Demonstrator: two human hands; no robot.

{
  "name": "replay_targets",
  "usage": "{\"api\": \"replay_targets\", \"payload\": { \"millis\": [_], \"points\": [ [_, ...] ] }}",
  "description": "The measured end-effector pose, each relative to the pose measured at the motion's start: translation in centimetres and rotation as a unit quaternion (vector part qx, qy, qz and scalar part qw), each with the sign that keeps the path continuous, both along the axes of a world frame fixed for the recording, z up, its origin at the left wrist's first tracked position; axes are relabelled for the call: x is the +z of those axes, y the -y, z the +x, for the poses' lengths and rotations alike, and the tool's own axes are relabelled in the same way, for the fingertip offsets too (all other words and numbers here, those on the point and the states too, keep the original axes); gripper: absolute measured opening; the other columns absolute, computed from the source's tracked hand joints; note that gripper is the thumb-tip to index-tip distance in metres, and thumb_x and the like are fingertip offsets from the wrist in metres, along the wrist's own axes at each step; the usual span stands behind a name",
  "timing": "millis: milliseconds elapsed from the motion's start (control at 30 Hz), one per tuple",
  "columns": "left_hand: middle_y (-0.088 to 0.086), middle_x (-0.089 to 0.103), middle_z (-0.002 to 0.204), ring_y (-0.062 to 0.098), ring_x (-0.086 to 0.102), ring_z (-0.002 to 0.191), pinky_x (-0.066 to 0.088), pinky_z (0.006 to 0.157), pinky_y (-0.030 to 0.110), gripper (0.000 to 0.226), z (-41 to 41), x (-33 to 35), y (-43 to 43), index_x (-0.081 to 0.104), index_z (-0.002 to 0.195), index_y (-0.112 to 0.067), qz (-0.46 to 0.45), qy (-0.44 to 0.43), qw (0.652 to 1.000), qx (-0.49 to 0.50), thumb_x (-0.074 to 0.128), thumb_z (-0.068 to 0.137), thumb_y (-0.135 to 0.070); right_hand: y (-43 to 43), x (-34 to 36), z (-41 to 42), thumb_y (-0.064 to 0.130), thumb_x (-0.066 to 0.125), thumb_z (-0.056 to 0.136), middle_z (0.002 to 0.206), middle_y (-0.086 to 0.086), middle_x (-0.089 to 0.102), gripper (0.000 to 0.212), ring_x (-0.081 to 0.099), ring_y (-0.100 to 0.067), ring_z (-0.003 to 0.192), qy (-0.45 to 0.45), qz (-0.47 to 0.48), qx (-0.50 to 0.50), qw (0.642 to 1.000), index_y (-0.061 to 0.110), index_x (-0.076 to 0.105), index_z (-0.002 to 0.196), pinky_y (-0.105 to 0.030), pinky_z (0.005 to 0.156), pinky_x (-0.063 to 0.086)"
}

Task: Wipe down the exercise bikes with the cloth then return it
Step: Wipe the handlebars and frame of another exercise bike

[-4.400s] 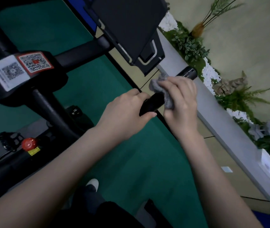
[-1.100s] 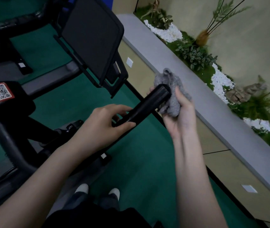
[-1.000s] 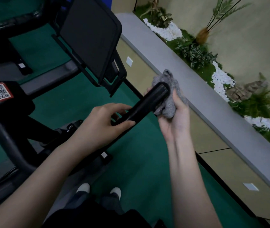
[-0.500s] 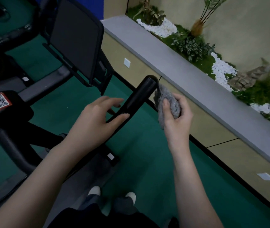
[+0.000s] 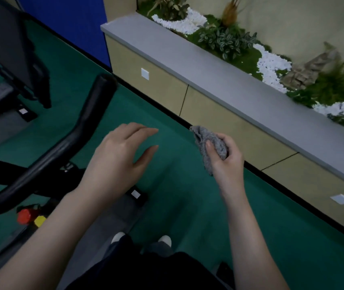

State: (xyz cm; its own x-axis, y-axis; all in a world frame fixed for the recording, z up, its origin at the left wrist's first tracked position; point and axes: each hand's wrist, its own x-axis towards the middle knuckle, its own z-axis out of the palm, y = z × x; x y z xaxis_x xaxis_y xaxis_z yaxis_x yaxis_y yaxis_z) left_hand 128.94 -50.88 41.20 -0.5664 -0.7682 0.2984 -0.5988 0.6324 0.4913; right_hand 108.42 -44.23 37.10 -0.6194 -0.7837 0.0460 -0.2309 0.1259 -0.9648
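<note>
Cloth (image 5: 210, 146) now off handlebar (image 5: 87, 124), bunched in right hand (image 5: 225, 162); left hand (image 5: 120, 155) let go, fingers relaxed w/ nothing held — this grip prob done.

Right hand (image 5: 226, 162) grips grey cloth (image 5: 209, 146); left hand (image 5: 117, 155) hovers beside handlebar (image 5: 76, 135).

L hand (image 5: 123, 155) palm down, fingers loosely spread, empty. R hand (image 5: 226, 159) fingers + thumb curled round cloth (image 5: 200, 136). Both forearms bare, reaching fwd.

Green floor (image 5: 198, 216) runs to a tan, grey-topped planter ledge (image 5: 229, 86) under a beige wall (image 5: 292, 21).
</note>
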Motion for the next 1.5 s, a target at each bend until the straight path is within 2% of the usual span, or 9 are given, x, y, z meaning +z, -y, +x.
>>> {"api": "replay_targets", "payload": {
  "millis": [133, 333, 533, 700, 967, 1067, 1167, 1367, 1500],
  "points": [
    [0.008, 0.064, 0.116, 0.028, 0.058, 0.110, 0.045, 0.096, 0.045, 0.040, -5.4, -2.3, -0.8, 0.058, 0.127, -0.010, 0.039, 0.079, 0.994, -0.058, 0.060, 0.091, -0.028, -3.4, -0.7, -3.7, 0.013, 0.061, 0.092, 0.088, 0.012, 0.066, 0.011, 0.060, 0.000, 0.079, -0.018, -0.001, -0.038, 0.999, 0.015, 0.065, 0.102, -0.023, 0.074, 0.049],
    [0.011, 0.060, 0.127, 0.029, 0.054, 0.119, 0.039, 0.103, 0.038, 0.046, -12.9, -5.9, -1.9, 0.054, 0.132, -0.010, 0.073, 0.162, 0.972, -0.151, 0.057, 0.092, -0.034, -8.8, -2.0, -8.5, 0.010, 0.062, 0.091, 0.084, 0.020, 0.064, 0.014, 0.057, 0.008, 0.074, -0.042, 0.026, -0.127, 0.991, 0.022, 0.062, 0.096, -0.018, 0.076, 0.047],
    [0.008, 0.058, 0.131, 0.026, 0.052, 0.121, 0.037, 0.104, 0.037, 0.047, -17.7, -8.9, -1.5, 0.053, 0.132, -0.012, 0.074, 0.234, 0.947, -0.206, 0.053, 0.094, -0.039, -11.9, -3.5, -12.2, 0.013, 0.061, 0.091, 0.087, 0.009, 0.066, 0.011, 0.060, -0.006, 0.080, -0.050, 0.076, -0.176, 0.980, 0.018, 0.065, 0.100, -0.018, 0.076, 0.046],
    [0.004, 0.051, 0.139, 0.023, 0.049, 0.125, 0.036, 0.106, 0.038, 0.049, -21.0, -11.1, -0.1, 0.050, 0.135, -0.014, 0.089, 0.277, 0.929, -0.229, 0.052, 0.094, -0.041, -11.9, -4.6, -14.7, 0.013, 0.062, 0.090, 0.081, 0.017, 0.063, 0.011, 0.056, 0.003, 0.073, -0.063, 0.103, -0.191, 0.974, 0.022, 0.064, 0.096, -0.001, 0.067, 0.039],
    [0.005, 0.045, 0.144, 0.024, 0.041, 0.131, 0.030, 0.107, 0.038, 0.055, -28.0, -14.9, 5.8, 0.043, 0.140, -0.014, 0.130, 0.320, 0.911, -0.225, 0.046, 0.095, -0.046, -4.0, -5.4, -20.9, 0.012, 0.063, 0.089, 0.085, 0.010, 0.065, 0.015, 0.056, 0.001, 0.078, -0.126, 0.130, -0.096, 0.979, 0.017, 0.065, 0.102, 0.001, 0.066, 0.037],
    [0.006, 0.040, 0.148, 0.025, 0.036, 0.135, 0.026, 0.109, 0.038, 0.058, -30.1, -16.0, 9.2, 0.037, 0.143, -0.015, 0.163, 0.337, 0.905, -0.204, 0.044, 0.096, -0.048, -0.4, -5.6, -23.6, 0.012, 0.064, 0.089, 0.085, 0.013, 0.065, 0.015, 0.057, 0.006, 0.075, -0.117, 0.132, -0.069, 0.982, 0.018, 0.065, 0.102, 0.000, 0.066, 0.039],
    [0.005, 0.036, 0.151, 0.025, 0.032, 0.138, 0.022, 0.111, 0.038, 0.060, -31.8, -16.8, 12.3, 0.033, 0.144, -0.016, 0.178, 0.334, 0.908, -0.182, 0.042, 0.096, -0.049, 2.8, -5.7, -26.0, 0.012, 0.063, 0.090, 0.086, 0.025, 0.062, 0.015, 0.057, 0.016, 0.077, -0.104, 0.127, -0.050, 0.985, 0.021, 0.065, 0.102, 0.000, 0.067, 0.039],
    [0.005, 0.035, 0.151, 0.025, 0.029, 0.140, 0.021, 0.114, 0.039, 0.060, -32.7, -17.3, 16.3, 0.032, 0.145, -0.016, 0.198, 0.341, 0.911, -0.123, 0.041, 0.096, -0.050, 7.3, -6.4, -30.2, 0.014, 0.062, 0.091, 0.089, 0.025, 0.063, 0.015, 0.059, 0.011, 0.081, -0.087, 0.123, -0.012, 0.989, 0.021, 0.065, 0.104, -0.006, 0.071, 0.044],
    [0.005, 0.036, 0.151, 0.023, 0.024, 0.142, 0.019, 0.115, 0.038, 0.061, -32.0, -18.0, 17.7, 0.033, 0.145, -0.015, 0.218, 0.325, 0.919, -0.054, 0.042, 0.096, -0.050, 11.3, -7.1, -32.4, 0.012, 0.060, 0.092, 0.093, 0.024, 0.063, 0.016, 0.059, 0.013, 0.085, -0.073, 0.117, 0.054, 0.989, 0.020, 0.063, 0.106, -0.004, 0.073, 0.043]
  ]
}}
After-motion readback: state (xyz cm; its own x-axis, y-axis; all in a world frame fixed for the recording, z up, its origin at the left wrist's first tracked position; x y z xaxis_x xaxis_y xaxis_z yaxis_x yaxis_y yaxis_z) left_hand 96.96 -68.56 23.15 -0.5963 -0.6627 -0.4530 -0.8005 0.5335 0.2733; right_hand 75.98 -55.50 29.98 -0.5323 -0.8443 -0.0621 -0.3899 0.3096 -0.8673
